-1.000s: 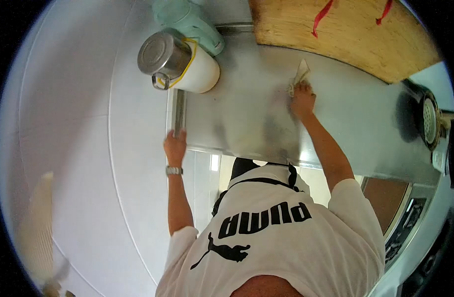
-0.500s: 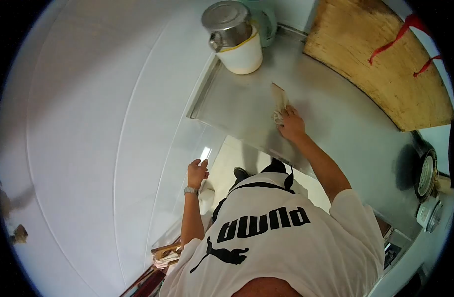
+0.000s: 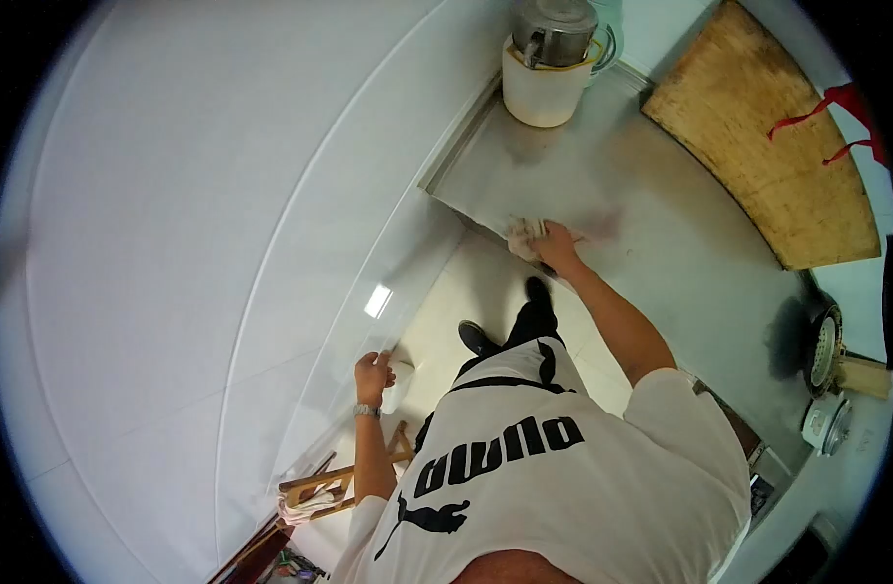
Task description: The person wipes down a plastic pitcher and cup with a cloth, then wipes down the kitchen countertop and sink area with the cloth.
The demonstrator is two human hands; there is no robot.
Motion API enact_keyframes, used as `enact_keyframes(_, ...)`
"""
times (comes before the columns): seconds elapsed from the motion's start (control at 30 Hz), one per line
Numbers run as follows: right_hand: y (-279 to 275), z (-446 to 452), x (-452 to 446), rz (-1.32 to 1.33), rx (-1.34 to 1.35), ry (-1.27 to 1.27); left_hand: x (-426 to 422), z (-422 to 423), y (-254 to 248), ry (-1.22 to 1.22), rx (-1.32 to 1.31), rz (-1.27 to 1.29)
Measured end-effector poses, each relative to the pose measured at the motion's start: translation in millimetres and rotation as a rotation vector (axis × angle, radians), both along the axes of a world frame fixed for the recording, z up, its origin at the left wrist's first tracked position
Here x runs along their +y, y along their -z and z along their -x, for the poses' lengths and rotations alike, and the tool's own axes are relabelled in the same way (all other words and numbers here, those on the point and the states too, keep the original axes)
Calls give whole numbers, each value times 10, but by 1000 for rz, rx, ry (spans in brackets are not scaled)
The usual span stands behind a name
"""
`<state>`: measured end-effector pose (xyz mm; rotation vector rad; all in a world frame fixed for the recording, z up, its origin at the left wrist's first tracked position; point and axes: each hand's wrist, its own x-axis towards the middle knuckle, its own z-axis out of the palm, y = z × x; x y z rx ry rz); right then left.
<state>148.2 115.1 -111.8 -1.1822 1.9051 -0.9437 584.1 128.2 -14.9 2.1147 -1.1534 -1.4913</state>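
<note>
My right hand (image 3: 557, 245) is closed around a crumpled, pale cloth (image 3: 526, 237), pressed on the front edge of the grey metal countertop (image 3: 680, 234). Part of the cloth hangs at that edge, beside the drop to the floor. A damp-looking smear shows on the surface just right of the hand. Lower and to the left, my left hand (image 3: 372, 378), with a watch on its wrist, hangs near the white wall panel. Its fingers are curled in, and I see nothing in them.
A white bucket (image 3: 542, 92) with a metal pot (image 3: 556, 34) on top stands at the counter's far corner. The wooden board (image 3: 758, 136) leans along the back wall. Pans (image 3: 824, 350) and a small white appliance (image 3: 826, 424) sit at right. A wooden stool (image 3: 320, 482) is lower left.
My right hand has drawn the cloth from the middle of the counter to its front edge. The left hand has dropped lower and its fingers have curled. The camera view has shifted.
</note>
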Motion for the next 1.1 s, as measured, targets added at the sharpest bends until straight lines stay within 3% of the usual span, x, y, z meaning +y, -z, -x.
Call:
enact_keyframes(0.03,-64,-55,-204,17,-292,151,18,-39,-2,-15,18,-29)
enact_keyframes(0.1,-347,-60,-639,-15,-497,376,103,-156,64,-60,64,-35)
enact_keyframes(0.23,-601,161,-1724,239,-497,454,315,-250,167,-232,100,-34)
enact_keyframes(0.3,-495,220,-2271,398,-152,533,481,-240,168,-277,79,-45)
enact_keyframes(0.33,-453,251,-2457,391,-157,512,556,-224,156,-294,66,-57)
enact_keyframes(0.4,-370,349,-2755,247,386,390,745,-226,141,-275,99,-23)
enact_keyframes(0.43,-246,405,-2904,249,384,372,855,-225,164,-293,99,-23)
enact_keyframes(0.5,-34,462,-3139,80,136,459,1023,-220,231,-457,82,-57)
enact_keyframes(0.53,-41,494,-3204,-164,-145,409,1111,-234,235,-437,75,-85)
enact_keyframes(0.67,-178,212,-2983,-176,82,382,1390,-114,215,-518,34,-42)
enact_keyframes(0.73,177,22,-2962,67,287,374,1470,-161,310,-493,36,-96)
enact_keyframes(0.8,-81,-458,-2571,151,385,261,1428,-229,350,-499,40,-194)
enact_keyframes(0.93,-41,-1108,-2026,168,284,49,1133,-332,431,-365,36,-137)
enact_keyframes(1.03,-179,-1144,-1972,63,233,2,858,-317,464,-370,24,-163)
enact_keyframes(1.1,-223,-985,-2019,71,177,-71,766,-315,391,-227,36,-91)
